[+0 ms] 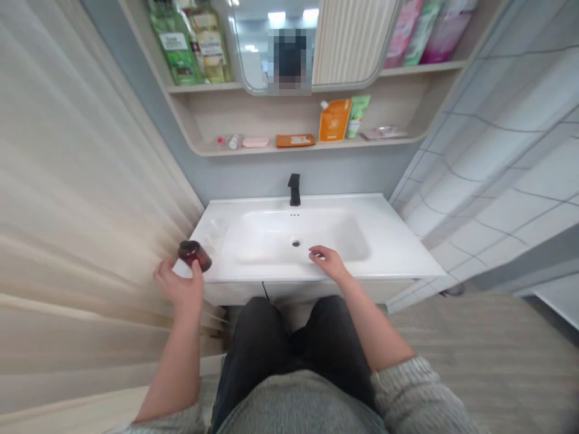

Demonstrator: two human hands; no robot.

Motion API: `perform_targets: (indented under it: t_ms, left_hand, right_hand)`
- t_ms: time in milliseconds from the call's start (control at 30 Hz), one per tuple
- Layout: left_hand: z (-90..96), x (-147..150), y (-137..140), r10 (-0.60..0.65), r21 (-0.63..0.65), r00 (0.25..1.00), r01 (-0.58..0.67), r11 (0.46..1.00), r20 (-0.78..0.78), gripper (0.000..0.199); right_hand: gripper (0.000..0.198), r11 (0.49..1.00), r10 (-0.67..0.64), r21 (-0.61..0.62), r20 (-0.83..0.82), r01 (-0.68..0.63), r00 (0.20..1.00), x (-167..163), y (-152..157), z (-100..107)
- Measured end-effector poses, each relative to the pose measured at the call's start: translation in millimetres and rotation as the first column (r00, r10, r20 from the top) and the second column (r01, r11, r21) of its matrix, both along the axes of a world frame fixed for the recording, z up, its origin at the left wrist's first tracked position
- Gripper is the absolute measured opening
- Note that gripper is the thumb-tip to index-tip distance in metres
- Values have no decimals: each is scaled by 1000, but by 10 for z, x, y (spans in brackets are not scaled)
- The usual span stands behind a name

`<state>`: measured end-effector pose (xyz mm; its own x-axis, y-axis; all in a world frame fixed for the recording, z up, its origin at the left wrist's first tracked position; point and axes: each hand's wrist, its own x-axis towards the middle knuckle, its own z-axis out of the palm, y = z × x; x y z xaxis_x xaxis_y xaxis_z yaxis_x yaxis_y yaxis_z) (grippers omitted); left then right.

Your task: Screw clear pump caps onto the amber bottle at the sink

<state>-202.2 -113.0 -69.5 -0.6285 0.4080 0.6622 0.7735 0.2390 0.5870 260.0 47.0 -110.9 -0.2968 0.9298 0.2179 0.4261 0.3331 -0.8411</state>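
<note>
At the left end of the white counter, my left hand (181, 284) is closed around a dark brown bottle (195, 255) with a pale label. The bottle leans over, its dark neck toward the upper left. My thumb presses its near side and the fingers go round the label side. Over the front of the white sink basin (253, 256) hovers my right hand (329, 261). Its fingers are loosely bent with the thumb a little apart, and I see nothing held in them. The black faucet (294, 190) stands behind the basin.
Above is a shelf (253, 150) with an orange pouch (335, 120), a green tube (358, 116), an orange pack (295, 141), a pink soap bar (256, 142) and small bottles. A curtain (113, 181) hangs close on the left; a tiled wall (506, 144) is right.
</note>
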Motion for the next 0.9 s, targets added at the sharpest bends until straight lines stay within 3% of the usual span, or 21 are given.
perform_targets:
  t_ms: [33, 100, 167, 233, 267, 433, 633, 700, 767, 900]
  left_hand:
    - [13, 107, -26, -43, -2, 998, 43, 999, -51, 64]
    - [16, 336, 5, -276, -120, 960, 269, 956, -45, 36]
    - [-20, 555, 146, -517, -276, 852, 518, 810, 80, 29]
    - [-89, 723, 347, -585, -356, 786, 614, 705, 199, 39]
    - [-128, 778, 448, -571, -371, 785, 618, 693, 239, 45]
    - [-251, 786, 760, -457, -331, 818, 564, 757, 350, 53]
    - [-198, 661, 851, -545, -372, 730, 681, 631, 412, 49]
    - [-187, 654, 870, -545, -339, 721, 687, 643, 428, 50]
    - [-191, 662, 872, -545, -303, 715, 688, 660, 437, 50]
    - [-214, 704, 842, -571, -295, 701, 705, 644, 427, 48]
  right_hand:
    - [29, 1000, -3, 1, 1, 3, 1000, 0, -2, 5]
    - [29, 1000, -15, -2, 11, 16, 1000, -3, -6, 20]
    - [27, 999, -33, -9, 33, 34, 999, -13, -12, 41]
    - [25, 999, -42, -11, 65, 42, 997, -28, -26, 65]
    - [24, 999, -41, -8, 84, 42, 996, -35, -36, 77]
    - [24, 999, -37, 6, 176, 36, 984, -49, -74, 101]
    - [23, 995, -79, 87, 270, 58, 960, -223, -91, 179]
    - [24, 984, -61, 180, 333, 0, 941, -463, -104, 320]
    - [28, 956, 39, 252, 395, -149, 918, -828, -100, 539]
    - [34, 867, 191, 329, 476, -375, 859, -1799, 25, 1064]
